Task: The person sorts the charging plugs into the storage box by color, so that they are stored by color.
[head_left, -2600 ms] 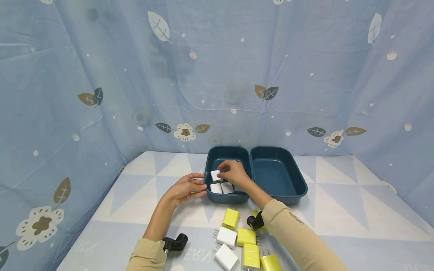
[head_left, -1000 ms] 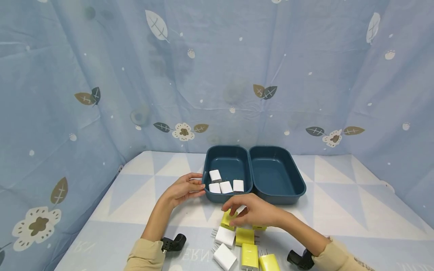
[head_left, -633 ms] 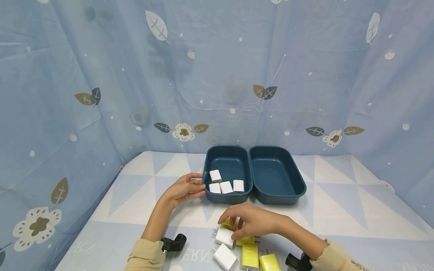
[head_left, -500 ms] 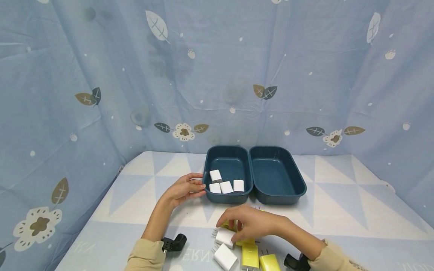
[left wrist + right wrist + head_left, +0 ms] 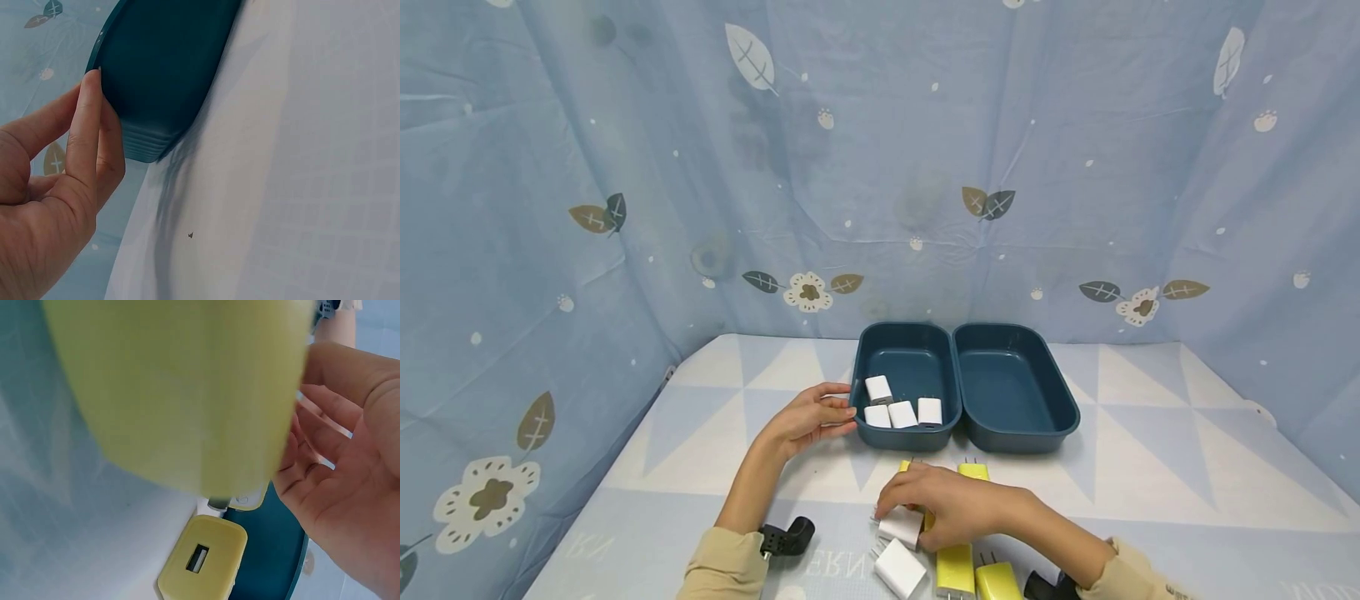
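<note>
Head view: our left hand (image 5: 808, 422) pinches a blue box (image 5: 913, 362) at centre; our right hand (image 5: 951, 500) curls round a white charger (image 5: 898, 532), lower centre. We should grip its sides squarely, lifting clear of the yellow chargers (image 5: 954, 571).

Pale capital letters, flipped in appearance, are printed on the patterned tabletop (image 5: 1150, 483): "ERN" near the front, left of centre, and "RN" farther left. Lettering at the front right is cut off and unclear. Dark print on the right sleeve (image 5: 1122, 575) is illegible.
</note>
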Tool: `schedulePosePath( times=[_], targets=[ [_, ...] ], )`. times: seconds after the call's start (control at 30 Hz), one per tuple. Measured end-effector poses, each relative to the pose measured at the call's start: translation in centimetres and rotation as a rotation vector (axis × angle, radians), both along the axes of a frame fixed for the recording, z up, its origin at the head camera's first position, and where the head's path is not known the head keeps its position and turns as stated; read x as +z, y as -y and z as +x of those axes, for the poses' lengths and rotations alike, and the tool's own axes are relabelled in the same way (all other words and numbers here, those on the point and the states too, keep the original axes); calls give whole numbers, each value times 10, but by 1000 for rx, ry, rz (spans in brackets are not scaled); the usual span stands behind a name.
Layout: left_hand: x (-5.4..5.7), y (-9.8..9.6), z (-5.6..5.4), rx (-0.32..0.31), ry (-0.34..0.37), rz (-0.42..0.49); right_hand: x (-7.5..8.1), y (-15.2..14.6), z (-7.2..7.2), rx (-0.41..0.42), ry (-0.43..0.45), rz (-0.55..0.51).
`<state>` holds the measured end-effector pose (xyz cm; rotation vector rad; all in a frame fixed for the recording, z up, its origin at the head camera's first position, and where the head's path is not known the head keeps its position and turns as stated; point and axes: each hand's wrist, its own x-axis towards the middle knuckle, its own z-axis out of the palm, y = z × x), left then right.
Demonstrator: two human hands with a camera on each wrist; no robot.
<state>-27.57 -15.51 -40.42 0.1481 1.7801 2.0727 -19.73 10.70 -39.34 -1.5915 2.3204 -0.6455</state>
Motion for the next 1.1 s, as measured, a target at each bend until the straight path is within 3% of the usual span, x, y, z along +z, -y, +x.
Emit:
schedulePosePath(
  times=[0.6,1.1],
  targets=[
    [-1,1,-1,-2,4,8,-1,-2,2,-39,31,-18],
    [-1,0,0,0,0,9,-2,-5,5,-94,55,-137]
  ],
)
